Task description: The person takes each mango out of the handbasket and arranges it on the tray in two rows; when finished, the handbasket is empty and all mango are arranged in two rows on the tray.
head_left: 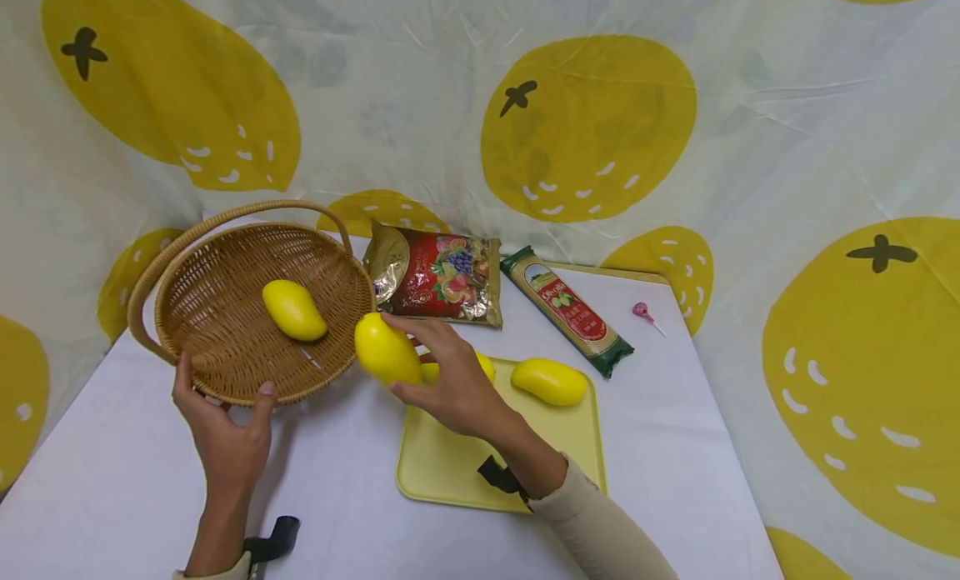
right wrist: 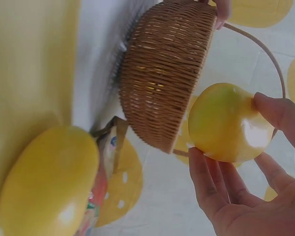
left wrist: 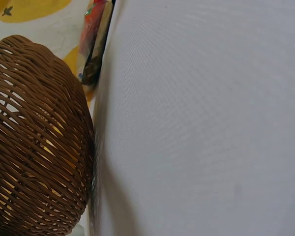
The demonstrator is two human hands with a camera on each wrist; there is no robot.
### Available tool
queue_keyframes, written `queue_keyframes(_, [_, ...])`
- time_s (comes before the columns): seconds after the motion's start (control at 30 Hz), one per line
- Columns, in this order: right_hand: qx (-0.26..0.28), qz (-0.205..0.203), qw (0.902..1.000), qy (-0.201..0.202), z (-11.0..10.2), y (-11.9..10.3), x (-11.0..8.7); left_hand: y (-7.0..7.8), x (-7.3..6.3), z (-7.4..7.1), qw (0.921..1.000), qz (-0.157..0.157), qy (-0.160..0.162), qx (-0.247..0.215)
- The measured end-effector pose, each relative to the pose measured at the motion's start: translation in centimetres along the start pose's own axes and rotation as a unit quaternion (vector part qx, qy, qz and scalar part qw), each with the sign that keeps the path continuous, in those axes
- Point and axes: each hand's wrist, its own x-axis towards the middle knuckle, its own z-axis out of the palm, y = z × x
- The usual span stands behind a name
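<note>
Toward the table's (head_left: pixel 337 505) left edge, the left hand (head_left: pixel 231 447) grips the basket (head_left: pixel 221 347), one mango (head_left: pixel 294 310) inside; by the tray's (head_left: pixel 457 476) far-left corner, the right hand (head_left: pixel 459 380) holds a second mango (head_left: pixel 386 349), rim contact unclear.

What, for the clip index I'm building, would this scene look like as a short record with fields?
Left hand: holds the wicker basket by its near rim
Right hand: holds a yellow mango near the basket
Inside basket: one loose mango
On yellow tray: a right-hand mango, in full view; a second mango, partly hidden by the right hand
Beyond tray: fruit-printed bag, green-ended packet
Right of packet: pink lollipop
Surface: white-covered table
</note>
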Motion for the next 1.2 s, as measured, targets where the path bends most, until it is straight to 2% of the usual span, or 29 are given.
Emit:
queue_keyframes(0.3, [-0.021,0.041,0.9989,-0.003,-0.3,1.7,-2.6,-0.1,0.0,0.0,1.0000,-0.001,-0.001,0.000])
queue_keyframes(0.8, [-0.023,0.098,0.9945,-0.028,-0.3,4.3,-6.7,0.3,0.0,-0.1,0.9999,-0.009,-0.005,-0.002])
queue_keyframes(1.2, [-0.077,0.108,0.9896,-0.055,0.0,5.8,-8.4,-0.4,0.1,-0.2,0.9999,-0.012,-0.006,0.006])
